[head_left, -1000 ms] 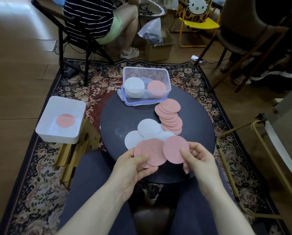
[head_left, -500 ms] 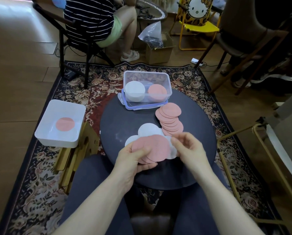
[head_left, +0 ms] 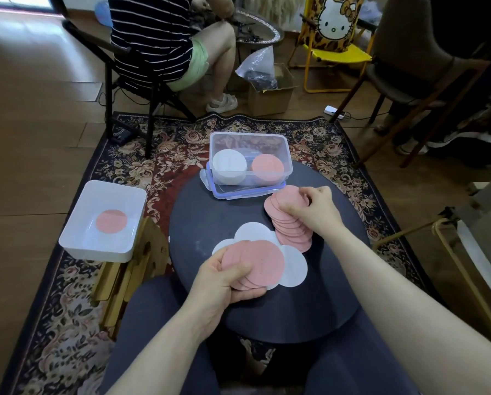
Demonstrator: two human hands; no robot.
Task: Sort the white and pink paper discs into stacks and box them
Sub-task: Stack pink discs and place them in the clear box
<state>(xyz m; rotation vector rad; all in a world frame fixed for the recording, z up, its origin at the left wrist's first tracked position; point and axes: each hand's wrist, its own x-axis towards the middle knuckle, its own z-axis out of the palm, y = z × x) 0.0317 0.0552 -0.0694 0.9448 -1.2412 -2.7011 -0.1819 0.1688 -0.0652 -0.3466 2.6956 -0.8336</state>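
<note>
My left hand [head_left: 224, 283] grips a fanned stack of pink discs [head_left: 260, 262] over the near part of the round dark table [head_left: 207, 212]. Under that stack lie white discs [head_left: 292, 266] spread flat on the table. My right hand [head_left: 314, 208] reaches to a spread row of pink discs [head_left: 288, 228] at the table's right, its fingers curled on the top ones. A clear plastic box [head_left: 288, 162] at the table's far edge holds a white stack [head_left: 229, 166] on the left and a pink stack [head_left: 267, 168] on the right.
A white bin [head_left: 78, 240] with one pink disc [head_left: 111, 220] sits on a wooden stool to the left. The clear box stands on its blue-rimmed lid [head_left: 238, 192]. A seated person [head_left: 158, 38], a cardboard box [head_left: 270, 95] and chairs stand beyond the patterned rug [head_left: 158, 155].
My right hand let go of the pink disc it was adding to the left-hand stack and moved right and away to the pink row. The left hand kept its stack.
</note>
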